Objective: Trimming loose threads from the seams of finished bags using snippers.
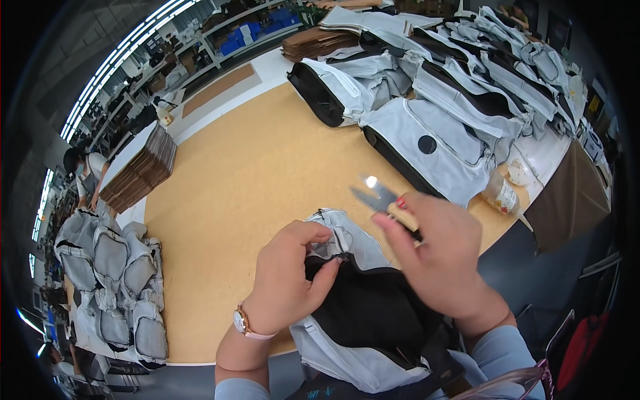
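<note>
A half-sewn bag, grey-white outside with a black lining [380, 310], lies at the table's near edge and over my lap. My left hand [285, 270] is closed on its upper edge, pinching the seam between thumb and fingers. Above and to the right of the bag, my right hand [443, 250] grips a pair of thread snips [379, 197]. Their metal blades point up and left, apart from the fabric and slightly blurred. The lower part of the bag is partly hidden by my arms.
Many similar grey bags [427, 137] are heaped at the back right, beside a plastic bottle [501, 193]. Grey sewn pieces [110, 287] are stacked at the left. Brown sheets [143, 167] stand in a pile behind them, near a co-worker [90, 173].
</note>
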A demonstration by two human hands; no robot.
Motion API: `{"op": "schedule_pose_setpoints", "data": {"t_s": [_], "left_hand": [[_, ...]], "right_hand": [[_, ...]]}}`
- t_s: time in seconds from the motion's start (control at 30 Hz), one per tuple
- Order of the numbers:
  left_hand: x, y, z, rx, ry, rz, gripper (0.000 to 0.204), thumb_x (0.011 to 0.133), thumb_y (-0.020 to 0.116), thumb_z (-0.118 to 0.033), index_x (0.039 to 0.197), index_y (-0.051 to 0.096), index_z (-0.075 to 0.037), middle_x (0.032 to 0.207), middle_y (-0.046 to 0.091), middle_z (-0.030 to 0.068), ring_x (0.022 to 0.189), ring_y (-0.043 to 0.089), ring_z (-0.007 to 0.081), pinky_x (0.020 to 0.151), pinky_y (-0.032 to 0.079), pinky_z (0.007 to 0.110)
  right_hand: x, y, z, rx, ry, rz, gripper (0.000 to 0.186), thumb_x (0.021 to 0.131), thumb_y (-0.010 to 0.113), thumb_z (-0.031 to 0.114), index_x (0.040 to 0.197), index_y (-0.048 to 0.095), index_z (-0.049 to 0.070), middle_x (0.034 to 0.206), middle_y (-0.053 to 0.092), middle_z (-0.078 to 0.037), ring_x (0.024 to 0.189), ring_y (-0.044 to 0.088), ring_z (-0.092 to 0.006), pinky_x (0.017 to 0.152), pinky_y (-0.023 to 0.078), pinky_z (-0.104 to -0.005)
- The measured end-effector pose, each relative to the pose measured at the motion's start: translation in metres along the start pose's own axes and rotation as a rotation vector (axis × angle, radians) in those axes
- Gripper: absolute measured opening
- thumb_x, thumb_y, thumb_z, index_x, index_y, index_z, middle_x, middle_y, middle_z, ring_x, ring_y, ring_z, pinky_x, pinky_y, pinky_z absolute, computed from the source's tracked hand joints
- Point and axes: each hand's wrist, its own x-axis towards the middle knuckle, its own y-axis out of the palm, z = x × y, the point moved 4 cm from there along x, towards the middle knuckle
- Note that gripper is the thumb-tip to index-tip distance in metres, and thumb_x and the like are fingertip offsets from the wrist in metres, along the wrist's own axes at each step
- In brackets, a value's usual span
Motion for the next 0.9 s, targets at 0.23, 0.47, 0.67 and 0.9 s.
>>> {"op": "schedule_pose_setpoints", "data": {"t_s": [0.23, 0.47, 0.67, 0.9], "left_hand": [[0.008, -0.006, -0.009, 0.179, 0.115, 0.118, 0.039, 0.069, 0.068, 0.003, 0.105, 0.065, -0.010, 0.082, 0.054, 0.0088, 0.068, 0.057, 0.0233, 0.058, 0.048, 0.032], [0.008, -0.016, -0.015, 0.267, 0.078, 0.158, 0.030, 0.068, 0.062, 0.012, 0.094, 0.063, -0.005, 0.085, 0.053, 0.0095, 0.071, 0.057, 0.0207, 0.061, 0.047, 0.028], [0.005, -0.015, -0.006, 0.140, 0.060, 0.090, 0.028, 0.070, 0.064, 0.012, 0.092, 0.057, -0.003, 0.088, 0.057, 0.0116, 0.073, 0.058, 0.0210, 0.063, 0.048, 0.029], [0.004, -0.011, -0.007, 0.120, 0.143, 0.020, 0.030, 0.067, 0.067, 0.013, 0.091, 0.057, -0.002, 0.086, 0.059, 0.0131, 0.072, 0.058, 0.0212, 0.063, 0.046, 0.028]], "right_hand": [[-0.013, -0.010, -0.006, 0.091, 0.116, 0.055, 0.026, 0.075, 0.079, 0.016, 0.085, 0.061, -0.001, 0.068, 0.062, -0.012, 0.056, 0.061, -0.0286, 0.049, 0.044, -0.0343], [-0.035, -0.002, -0.007, 0.226, 0.237, 0.223, 0.027, 0.079, 0.076, 0.020, 0.086, 0.060, 0.000, 0.065, 0.061, -0.012, 0.053, 0.060, -0.0289, 0.049, 0.043, -0.0345], [-0.040, 0.009, -0.009, 0.287, 0.214, 0.350, 0.030, 0.084, 0.072, 0.025, 0.093, 0.057, 0.000, 0.065, 0.060, -0.012, 0.056, 0.061, -0.0297, 0.050, 0.045, -0.0361], [-0.036, 0.014, -0.007, 0.234, 0.091, 0.317, 0.031, 0.083, 0.072, 0.025, 0.095, 0.057, 0.001, 0.075, 0.062, -0.011, 0.061, 0.062, -0.0282, 0.053, 0.047, -0.0349]]}}
